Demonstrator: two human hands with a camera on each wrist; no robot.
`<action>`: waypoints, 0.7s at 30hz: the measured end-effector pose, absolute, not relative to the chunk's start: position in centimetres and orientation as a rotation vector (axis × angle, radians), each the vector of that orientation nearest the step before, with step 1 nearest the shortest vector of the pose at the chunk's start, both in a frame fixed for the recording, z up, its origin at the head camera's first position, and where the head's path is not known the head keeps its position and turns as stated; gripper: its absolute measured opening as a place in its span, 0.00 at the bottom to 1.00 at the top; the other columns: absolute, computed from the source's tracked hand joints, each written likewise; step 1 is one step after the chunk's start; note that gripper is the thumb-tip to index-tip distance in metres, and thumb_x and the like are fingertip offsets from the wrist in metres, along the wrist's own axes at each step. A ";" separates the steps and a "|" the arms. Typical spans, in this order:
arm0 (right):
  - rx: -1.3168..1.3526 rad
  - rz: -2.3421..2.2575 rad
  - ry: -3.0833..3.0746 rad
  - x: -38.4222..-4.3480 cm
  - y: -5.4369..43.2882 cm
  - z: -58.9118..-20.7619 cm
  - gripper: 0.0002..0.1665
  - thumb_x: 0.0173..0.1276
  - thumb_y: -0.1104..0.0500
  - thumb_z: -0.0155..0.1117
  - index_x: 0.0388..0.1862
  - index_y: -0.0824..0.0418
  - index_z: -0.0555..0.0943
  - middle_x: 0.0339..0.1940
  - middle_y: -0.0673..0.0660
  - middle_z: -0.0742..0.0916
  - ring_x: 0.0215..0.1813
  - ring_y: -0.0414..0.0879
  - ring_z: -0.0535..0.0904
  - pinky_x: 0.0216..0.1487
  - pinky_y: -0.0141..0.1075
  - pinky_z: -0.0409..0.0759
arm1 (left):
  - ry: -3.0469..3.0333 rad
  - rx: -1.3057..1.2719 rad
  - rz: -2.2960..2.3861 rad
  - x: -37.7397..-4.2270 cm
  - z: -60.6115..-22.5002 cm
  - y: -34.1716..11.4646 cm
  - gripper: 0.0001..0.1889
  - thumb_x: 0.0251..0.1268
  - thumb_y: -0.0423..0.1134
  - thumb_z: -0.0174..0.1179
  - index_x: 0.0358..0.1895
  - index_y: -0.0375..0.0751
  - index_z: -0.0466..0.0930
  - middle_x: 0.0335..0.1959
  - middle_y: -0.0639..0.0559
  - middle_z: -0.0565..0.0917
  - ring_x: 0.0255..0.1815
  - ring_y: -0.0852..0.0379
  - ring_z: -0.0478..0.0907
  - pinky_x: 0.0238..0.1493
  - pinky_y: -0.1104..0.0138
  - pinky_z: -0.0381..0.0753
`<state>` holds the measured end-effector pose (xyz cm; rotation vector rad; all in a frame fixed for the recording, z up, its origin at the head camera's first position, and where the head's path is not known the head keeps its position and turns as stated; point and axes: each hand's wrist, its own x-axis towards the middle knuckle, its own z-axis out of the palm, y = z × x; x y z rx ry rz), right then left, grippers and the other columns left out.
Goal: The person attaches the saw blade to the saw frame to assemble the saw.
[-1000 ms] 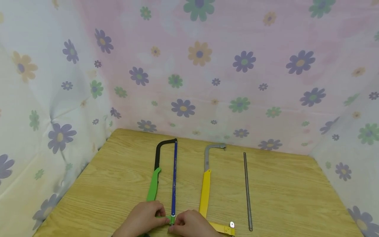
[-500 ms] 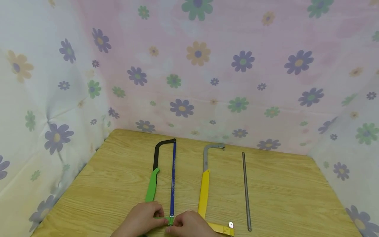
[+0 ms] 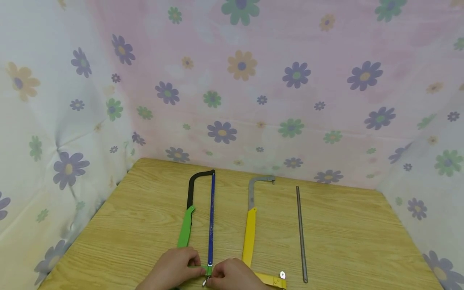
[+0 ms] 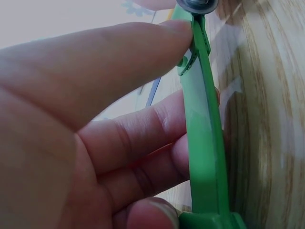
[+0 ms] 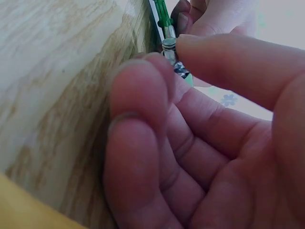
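A hacksaw with a green handle [image 3: 185, 231], a black bent frame and a blue blade [image 3: 212, 217] lies on the wooden table, its handle end toward me. My left hand [image 3: 175, 268] grips the green end piece, with the thumb pressed on the green bar [image 4: 202, 143] in the left wrist view. Just right of it, my right hand [image 3: 233, 276] pinches the small metal wing nut [image 3: 206, 281] at the blade's near end. The thumb tip rests right at this shiny fitting in the right wrist view. My right fingers hide part of it.
Close to my right hand lies a second hacksaw [image 3: 249, 233], with a yellow handle and grey frame and no blade fitted. A loose grey blade [image 3: 302, 237] lies farther right. Flowered cloth [image 3: 253, 100] surrounds the table [image 3: 348, 225] at the back and sides.
The wing nut has turned and now sticks out toward me between my hands. Both hands stay at the same end of the green hacksaw. The head view has shifted slightly.
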<state>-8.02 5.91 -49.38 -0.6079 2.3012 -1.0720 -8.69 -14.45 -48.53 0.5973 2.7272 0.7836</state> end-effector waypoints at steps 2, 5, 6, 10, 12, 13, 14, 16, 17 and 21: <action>-0.611 -1.079 2.298 -8.1 5.9 -49.4 0.12 0.57 0.48 0.62 0.17 0.50 0.78 0.12 0.41 0.76 0.16 0.33 0.66 0.18 0.27 0.64 | 2.729 0.600 0.785 -8.7 -48.5 -14.5 0.14 0.47 0.63 0.58 0.21 0.60 0.74 0.17 0.70 0.68 0.17 0.70 0.63 0.20 0.70 0.62; -0.572 -1.094 2.287 -8.0 5.8 -49.5 0.12 0.55 0.47 0.63 0.18 0.50 0.76 0.12 0.42 0.76 0.16 0.34 0.66 0.18 0.28 0.64 | 2.728 0.600 0.782 -8.7 -48.5 -14.5 0.15 0.47 0.63 0.58 0.21 0.59 0.74 0.17 0.70 0.68 0.17 0.70 0.63 0.21 0.70 0.62; -0.555 -1.099 2.284 -8.0 5.8 -49.5 0.12 0.55 0.47 0.63 0.18 0.50 0.76 0.12 0.43 0.75 0.16 0.35 0.66 0.18 0.28 0.63 | 2.725 0.596 0.781 -8.7 -48.5 -14.5 0.15 0.47 0.63 0.58 0.21 0.59 0.74 0.17 0.70 0.68 0.17 0.70 0.63 0.21 0.70 0.62; -0.480 -1.130 2.258 -7.9 5.8 -49.5 0.13 0.54 0.46 0.65 0.18 0.50 0.75 0.13 0.45 0.75 0.16 0.37 0.66 0.18 0.29 0.62 | 2.709 0.583 0.790 -8.7 -48.5 -14.5 0.14 0.47 0.63 0.58 0.21 0.59 0.74 0.17 0.70 0.68 0.17 0.70 0.64 0.21 0.71 0.63; -0.452 -1.138 2.243 -7.9 5.8 -49.5 0.14 0.54 0.46 0.65 0.18 0.51 0.75 0.13 0.45 0.74 0.16 0.38 0.66 0.19 0.29 0.62 | 2.693 0.581 0.812 -8.7 -48.5 -14.5 0.14 0.47 0.62 0.59 0.21 0.59 0.74 0.17 0.70 0.69 0.18 0.70 0.64 0.21 0.71 0.63; -0.446 -1.138 2.239 -7.8 5.8 -49.5 0.14 0.54 0.46 0.65 0.18 0.51 0.75 0.13 0.45 0.75 0.17 0.38 0.66 0.19 0.29 0.62 | 2.689 0.584 0.820 -8.7 -48.5 -14.5 0.14 0.47 0.62 0.59 0.22 0.59 0.74 0.17 0.70 0.69 0.18 0.70 0.64 0.21 0.71 0.63; -0.445 -1.132 2.243 -7.8 5.7 -49.5 0.15 0.54 0.46 0.64 0.17 0.51 0.76 0.13 0.45 0.74 0.17 0.38 0.66 0.19 0.30 0.62 | 2.686 0.587 0.826 -8.6 -48.5 -14.5 0.14 0.47 0.62 0.59 0.22 0.59 0.74 0.17 0.71 0.69 0.18 0.70 0.65 0.21 0.71 0.63; -0.455 -1.118 2.255 -7.7 5.7 -49.5 0.15 0.54 0.45 0.64 0.17 0.51 0.76 0.13 0.45 0.75 0.17 0.37 0.66 0.19 0.30 0.63 | 2.684 0.595 0.837 -8.5 -48.5 -14.6 0.14 0.47 0.62 0.59 0.22 0.58 0.74 0.17 0.71 0.70 0.18 0.71 0.65 0.21 0.70 0.64; -0.469 -1.109 2.265 -7.7 5.7 -49.6 0.15 0.55 0.44 0.64 0.16 0.51 0.76 0.13 0.44 0.75 0.17 0.37 0.67 0.19 0.29 0.63 | 2.689 0.599 0.836 -8.5 -48.6 -14.7 0.14 0.47 0.62 0.59 0.21 0.58 0.74 0.17 0.71 0.70 0.18 0.71 0.65 0.21 0.71 0.64; -0.503 -1.088 2.299 -7.9 5.6 -49.5 0.15 0.55 0.44 0.63 0.16 0.51 0.77 0.13 0.43 0.76 0.17 0.35 0.67 0.20 0.29 0.65 | 2.711 0.611 0.822 -8.6 -48.6 -14.6 0.15 0.48 0.63 0.58 0.21 0.59 0.74 0.17 0.72 0.70 0.18 0.71 0.65 0.21 0.71 0.64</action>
